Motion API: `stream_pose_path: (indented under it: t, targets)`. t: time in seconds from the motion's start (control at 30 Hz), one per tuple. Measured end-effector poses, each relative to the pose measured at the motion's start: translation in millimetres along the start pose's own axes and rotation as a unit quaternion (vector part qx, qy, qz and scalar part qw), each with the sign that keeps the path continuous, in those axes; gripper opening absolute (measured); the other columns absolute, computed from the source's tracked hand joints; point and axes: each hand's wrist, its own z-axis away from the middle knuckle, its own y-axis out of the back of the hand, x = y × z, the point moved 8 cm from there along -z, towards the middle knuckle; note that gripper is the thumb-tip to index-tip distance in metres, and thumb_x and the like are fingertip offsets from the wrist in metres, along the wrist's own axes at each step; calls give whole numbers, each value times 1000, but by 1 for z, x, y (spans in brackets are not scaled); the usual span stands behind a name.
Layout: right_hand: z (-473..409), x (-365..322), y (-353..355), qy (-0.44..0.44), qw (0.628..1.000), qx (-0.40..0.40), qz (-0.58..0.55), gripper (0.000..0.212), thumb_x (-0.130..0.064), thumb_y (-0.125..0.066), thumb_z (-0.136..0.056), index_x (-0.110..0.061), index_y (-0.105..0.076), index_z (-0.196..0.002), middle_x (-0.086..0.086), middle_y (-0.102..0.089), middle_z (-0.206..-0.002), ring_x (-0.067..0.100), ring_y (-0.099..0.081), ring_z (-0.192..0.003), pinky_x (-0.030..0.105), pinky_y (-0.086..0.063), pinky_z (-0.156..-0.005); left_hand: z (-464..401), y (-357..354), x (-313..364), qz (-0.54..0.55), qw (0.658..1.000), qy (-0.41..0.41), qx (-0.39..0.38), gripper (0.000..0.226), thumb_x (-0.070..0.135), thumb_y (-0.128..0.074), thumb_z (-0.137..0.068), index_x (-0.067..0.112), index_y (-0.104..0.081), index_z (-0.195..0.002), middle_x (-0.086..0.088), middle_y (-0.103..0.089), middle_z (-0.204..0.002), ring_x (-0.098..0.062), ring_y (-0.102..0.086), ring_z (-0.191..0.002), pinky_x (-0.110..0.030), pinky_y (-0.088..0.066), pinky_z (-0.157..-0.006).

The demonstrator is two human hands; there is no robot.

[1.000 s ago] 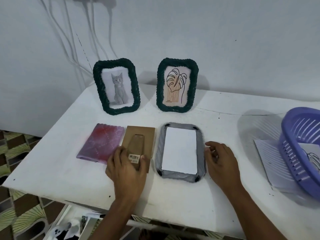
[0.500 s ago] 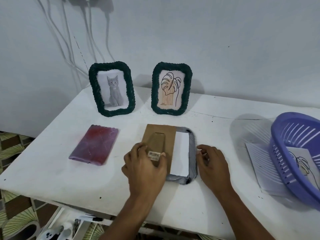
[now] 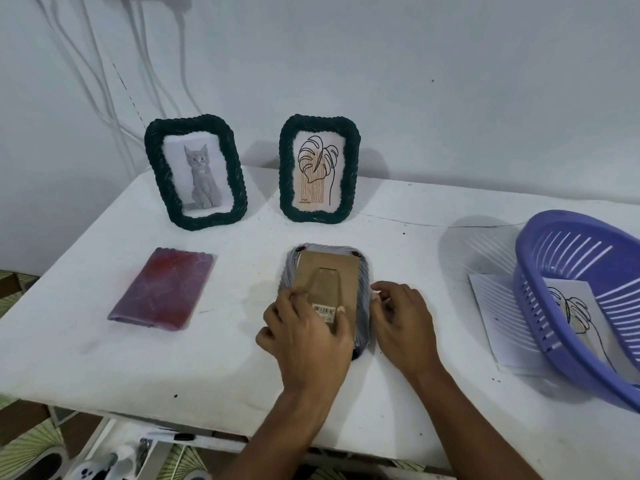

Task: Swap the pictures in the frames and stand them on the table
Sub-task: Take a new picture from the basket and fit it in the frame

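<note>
A grey woven frame (image 3: 363, 285) lies face down at the table's middle. A brown cardboard backing board (image 3: 327, 273) with a fold-out stand and barcode sticker lies on its back, covering the opening. My left hand (image 3: 304, 332) presses on the board's near end, fingers on both sides of the stand. My right hand (image 3: 403, 323) rests against the frame's right edge. Two dark green woven frames stand upright at the back: one with a cat picture (image 3: 197, 173), one with a leaf drawing (image 3: 318, 168).
A red-purple flat pouch (image 3: 162, 289) lies left of the grey frame. A purple plastic basket (image 3: 585, 299) sits at the right over a sheet with a leaf drawing (image 3: 498, 320). White cables (image 3: 104, 64) hang down the wall at back left.
My left hand slid the cardboard backing from beside the pouch rightwards onto the grey frame, covering the white sheet. My right hand stayed at the frame's right edge.
</note>
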Motion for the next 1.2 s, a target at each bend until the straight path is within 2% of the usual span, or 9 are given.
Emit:
stream_pose_path:
  t: [0.7, 1.2]
  targets:
    - [0, 0, 2, 23, 1000, 20, -4, 16, -10, -63, -86, -15, -66, -101, -3, -62, -84, 15, -52, -82, 25, -41, -71, 2, -13, -3, -35, 999, 11, 7, 54, 49, -54, -70, 5, -61, -99, -9, -55, -116, -32, -51, -103, -45, -37, -77]
    - [-1, 1, -1, 24, 1000, 14, 2, 17, -11, -64, -86, -15, -66, -102, -1, -63, -87, 15, -52, -83, 25, -42, -71, -1, -17, -4, -39, 999, 17, -20, 63, 55, -50, -70, 4, -60, -106, -11, -54, -118, -31, -49, -104, -44, -37, -78]
